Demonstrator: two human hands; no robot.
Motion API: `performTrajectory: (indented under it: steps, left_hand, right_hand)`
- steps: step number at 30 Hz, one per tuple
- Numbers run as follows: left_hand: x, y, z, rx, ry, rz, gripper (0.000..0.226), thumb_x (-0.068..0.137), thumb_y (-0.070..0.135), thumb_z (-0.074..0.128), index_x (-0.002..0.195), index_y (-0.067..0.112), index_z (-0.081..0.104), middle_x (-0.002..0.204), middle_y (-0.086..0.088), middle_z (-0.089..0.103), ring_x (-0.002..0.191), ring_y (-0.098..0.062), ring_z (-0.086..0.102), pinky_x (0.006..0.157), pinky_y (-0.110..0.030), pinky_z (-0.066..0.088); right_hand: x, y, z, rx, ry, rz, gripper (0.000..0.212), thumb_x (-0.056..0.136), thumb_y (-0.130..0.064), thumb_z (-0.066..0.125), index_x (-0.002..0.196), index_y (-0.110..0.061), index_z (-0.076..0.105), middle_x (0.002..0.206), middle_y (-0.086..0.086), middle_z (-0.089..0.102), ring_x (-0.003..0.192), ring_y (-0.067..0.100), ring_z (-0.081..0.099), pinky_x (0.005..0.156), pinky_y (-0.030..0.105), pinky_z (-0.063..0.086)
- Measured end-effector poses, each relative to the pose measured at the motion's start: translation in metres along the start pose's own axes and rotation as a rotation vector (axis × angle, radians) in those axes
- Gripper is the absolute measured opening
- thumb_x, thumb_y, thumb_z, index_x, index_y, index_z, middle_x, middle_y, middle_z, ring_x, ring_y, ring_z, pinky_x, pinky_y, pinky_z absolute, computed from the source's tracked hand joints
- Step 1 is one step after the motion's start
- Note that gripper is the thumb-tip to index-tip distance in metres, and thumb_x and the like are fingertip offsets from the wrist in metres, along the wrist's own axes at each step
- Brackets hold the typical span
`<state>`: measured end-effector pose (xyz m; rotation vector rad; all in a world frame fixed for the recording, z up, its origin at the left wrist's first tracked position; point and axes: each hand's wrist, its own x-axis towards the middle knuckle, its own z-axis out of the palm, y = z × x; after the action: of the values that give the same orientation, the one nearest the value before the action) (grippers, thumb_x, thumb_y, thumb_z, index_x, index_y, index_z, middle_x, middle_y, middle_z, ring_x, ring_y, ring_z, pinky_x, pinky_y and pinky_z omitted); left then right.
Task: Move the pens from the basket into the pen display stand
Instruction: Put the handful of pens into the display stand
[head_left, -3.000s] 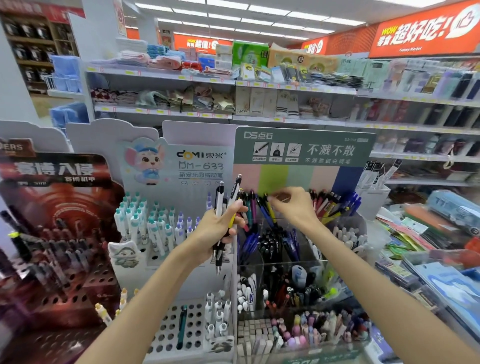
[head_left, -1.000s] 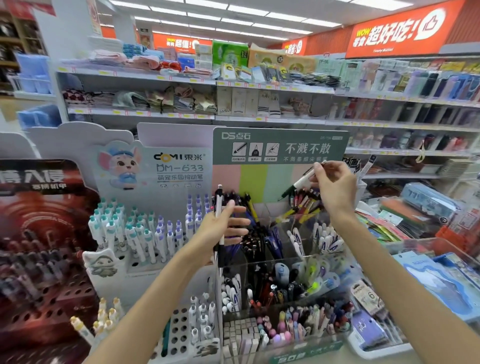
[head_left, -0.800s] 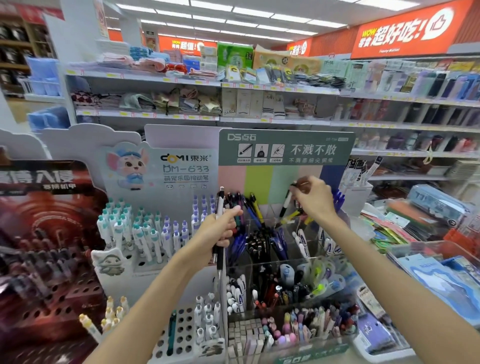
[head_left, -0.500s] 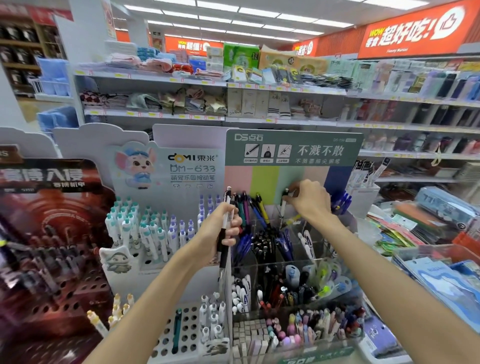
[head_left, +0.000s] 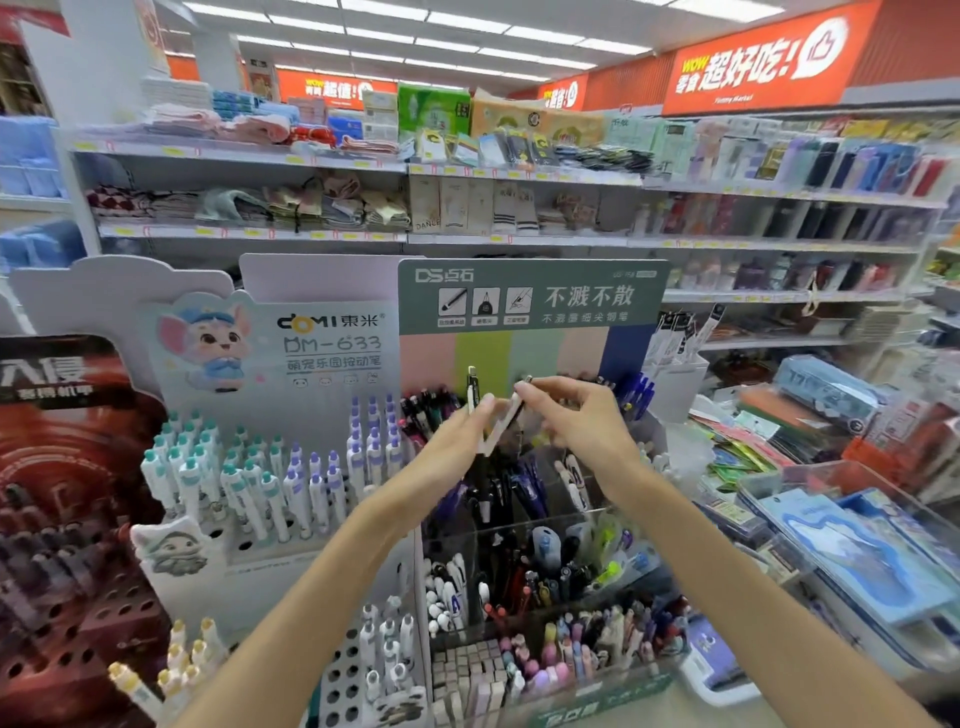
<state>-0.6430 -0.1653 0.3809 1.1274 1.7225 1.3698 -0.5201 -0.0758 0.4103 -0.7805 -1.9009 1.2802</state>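
The pen display stand (head_left: 532, 291) has a green header and clear compartments full of pens, straight ahead. In front of its back row, my left hand (head_left: 452, 447) holds a black pen (head_left: 471, 387) upright, its lower end showing below the hand. My right hand (head_left: 571, 421) is close beside it and pinches the top of a white pen (head_left: 501, 423), which slants down to the left hand's fingers. No basket is in view.
A white stand (head_left: 332, 332) of teal- and purple-capped pens is to the left, with a dark red stand (head_left: 62, 519) beyond it. Erasers and small markers fill the front compartments (head_left: 545, 654). Blue packaged goods (head_left: 857, 551) lie to the right. Store shelves run behind.
My right hand left the stand's back row, moved left to my left hand and now pinches a white pen there. My left hand rose slightly toward the stand.
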Motion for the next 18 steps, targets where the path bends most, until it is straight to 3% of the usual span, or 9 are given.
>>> performTrajectory:
  steps: [1,2,4,5,9,13,18]
  left_hand:
    - [0.003,0.004,-0.003,0.162,0.063,0.041,0.043,0.101,0.050,0.023,0.117,0.035,0.060,0.112,0.001,0.052,0.112,-0.014,0.042,0.103,-0.036,0.033]
    - [0.006,0.009,-0.005,0.297,0.148,0.109,0.045,0.102,0.047,0.022,0.119,0.032,0.060,0.096,0.001,0.049,0.102,-0.016,0.042,0.091,-0.034,0.036]
    - [0.012,0.021,-0.011,0.415,0.286,0.243,0.041,0.101,0.044,0.027,0.114,0.022,0.059,0.073,0.002,0.047,0.075,-0.019,0.048,0.068,-0.031,0.037]
    - [0.016,0.025,-0.013,0.435,0.332,0.255,0.039,0.101,0.044,0.030,0.111,0.018,0.057,0.070,0.004,0.049,0.070,-0.018,0.051,0.065,-0.030,0.039]
    - [0.044,0.031,-0.012,0.655,0.424,0.181,0.040,0.098,0.044,0.043,0.105,0.007,0.057,0.087,-0.008,0.068,0.086,-0.035,0.064,0.076,-0.039,0.051]
    - [0.059,0.033,0.001,0.914,0.404,0.093,0.026,0.093,0.032,0.059,0.101,0.007,0.060,0.104,-0.014,0.067,0.100,-0.038,0.060,0.074,-0.037,0.042]
    - [0.075,0.020,0.008,0.986,0.273,-0.091,0.036,0.088,0.031,0.066,0.110,0.004,0.056,0.114,-0.016,0.062,0.109,-0.036,0.057,0.081,-0.037,0.045]
  right_hand:
    - [0.001,0.000,-0.006,0.016,0.055,0.000,0.020,0.086,-0.032,0.068,0.097,-0.016,0.072,0.066,-0.007,0.062,0.051,-0.001,0.051,0.055,0.016,0.042]
    - [0.002,0.002,-0.014,0.030,0.110,-0.004,0.018,0.088,-0.031,0.066,0.097,-0.016,0.071,0.061,-0.007,0.058,0.047,-0.001,0.049,0.053,0.018,0.042]
    - [0.003,0.004,-0.028,0.051,0.206,0.000,0.015,0.089,-0.028,0.064,0.096,-0.016,0.070,0.053,-0.009,0.056,0.042,0.000,0.048,0.051,0.020,0.044]
    - [0.002,0.005,-0.035,0.051,0.238,0.007,0.013,0.090,-0.028,0.064,0.094,-0.017,0.070,0.052,-0.010,0.056,0.041,-0.001,0.048,0.050,0.019,0.044]
    - [-0.005,0.012,-0.058,0.056,0.265,0.007,0.014,0.091,-0.028,0.062,0.096,-0.017,0.069,0.062,-0.003,0.057,0.044,-0.001,0.048,0.046,0.013,0.041]
    - [-0.010,0.018,-0.072,0.044,0.298,-0.001,0.011,0.091,-0.026,0.063,0.096,-0.018,0.068,0.070,-0.003,0.061,0.048,-0.001,0.051,0.048,0.014,0.043]
    - [-0.013,0.021,-0.083,-0.003,0.308,-0.023,0.011,0.090,-0.028,0.063,0.096,-0.020,0.067,0.073,-0.003,0.063,0.050,-0.001,0.053,0.052,0.017,0.046]
